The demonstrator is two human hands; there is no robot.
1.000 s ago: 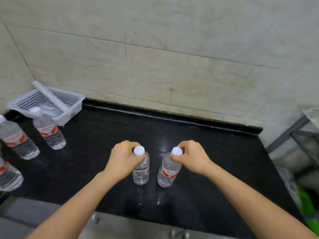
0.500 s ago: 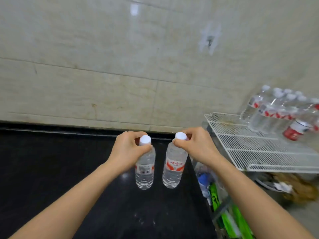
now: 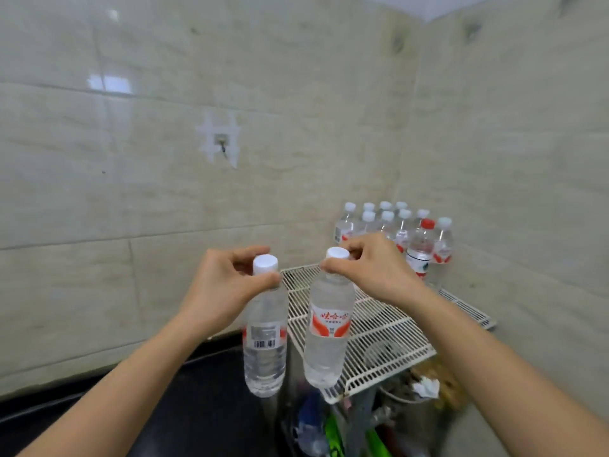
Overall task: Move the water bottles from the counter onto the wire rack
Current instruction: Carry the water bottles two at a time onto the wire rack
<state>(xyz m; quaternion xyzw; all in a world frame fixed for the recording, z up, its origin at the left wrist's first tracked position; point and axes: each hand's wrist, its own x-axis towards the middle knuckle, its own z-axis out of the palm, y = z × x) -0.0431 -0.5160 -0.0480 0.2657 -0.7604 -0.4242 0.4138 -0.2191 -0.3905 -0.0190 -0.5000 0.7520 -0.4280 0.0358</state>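
Note:
My left hand (image 3: 220, 285) grips the neck of a clear water bottle (image 3: 265, 344) with a white cap and a barcode label. It hangs in the air over the right end of the black counter (image 3: 184, 413). My right hand (image 3: 372, 268) holds a second water bottle (image 3: 328, 331), red-and-white label facing me, by its neck over the near-left edge of the white wire rack (image 3: 379, 344). Several water bottles (image 3: 395, 229) stand at the rack's far corner, one of them with a red cap (image 3: 427, 223).
Tiled walls meet in a corner behind the rack. A wall hook (image 3: 220, 141) sticks out above the counter. Below the rack lie green items (image 3: 333, 437), a blue object and crumpled paper (image 3: 426, 389). The rack's middle and front wires are bare.
Both hands have lifted the two bottles off the counter and carried them to the right. The view swung right with them, bringing the rack and its bottles to the centre.

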